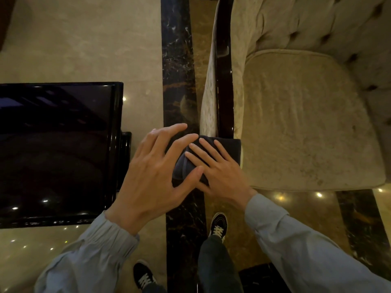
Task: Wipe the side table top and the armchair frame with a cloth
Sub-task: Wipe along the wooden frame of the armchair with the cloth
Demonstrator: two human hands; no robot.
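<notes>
A dark folded cloth (229, 148) lies over the front end of the armchair's glossy dark wooden arm rail (224, 66). My right hand (218, 168) rests flat on the cloth with its fingers spread, pressing it onto the rail. My left hand (156, 172) hovers just left of the cloth, fingers apart, its fingertips and thumb touching the cloth's left edge. The black glossy side table top (57, 149) stands to the left, apart from both hands. The cloth's underside and the rail's front end are hidden.
The armchair's beige seat cushion (306, 123) and tufted back (330, 24) fill the right. A dark marble floor strip (179, 70) runs between table and chair. My shoes (218, 226) stand on the polished floor below.
</notes>
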